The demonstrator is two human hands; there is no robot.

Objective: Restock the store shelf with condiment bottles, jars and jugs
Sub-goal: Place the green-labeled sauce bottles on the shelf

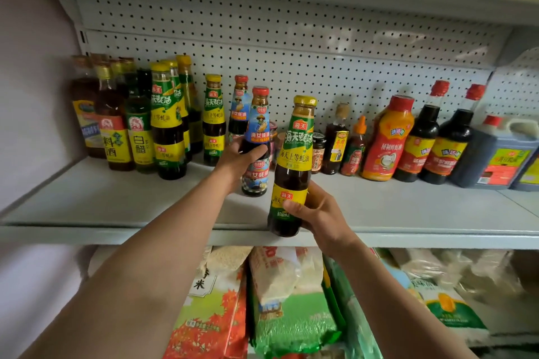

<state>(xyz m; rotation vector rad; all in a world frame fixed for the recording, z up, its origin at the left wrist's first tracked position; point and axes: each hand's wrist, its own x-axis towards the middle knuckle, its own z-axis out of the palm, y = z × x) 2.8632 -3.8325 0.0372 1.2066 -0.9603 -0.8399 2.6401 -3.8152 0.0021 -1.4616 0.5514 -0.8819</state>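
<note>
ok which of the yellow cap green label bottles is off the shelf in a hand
The yellow-capped bottle gripped by the right hand, held at the shelf's front edge. The other yellow-capped ones stand at the back left, untouched.

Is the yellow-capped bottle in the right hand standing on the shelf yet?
Cannot tell. The yellow-capped bottle is upright in the right hand, with its base level with the shelf front lip; contact is unclear.

Your left hand [237, 159] covers the blue-labelled bottle's [256, 137] middle; small jars [318, 151] behind are half hidden; the jug [501, 154] is cut off.
</note>
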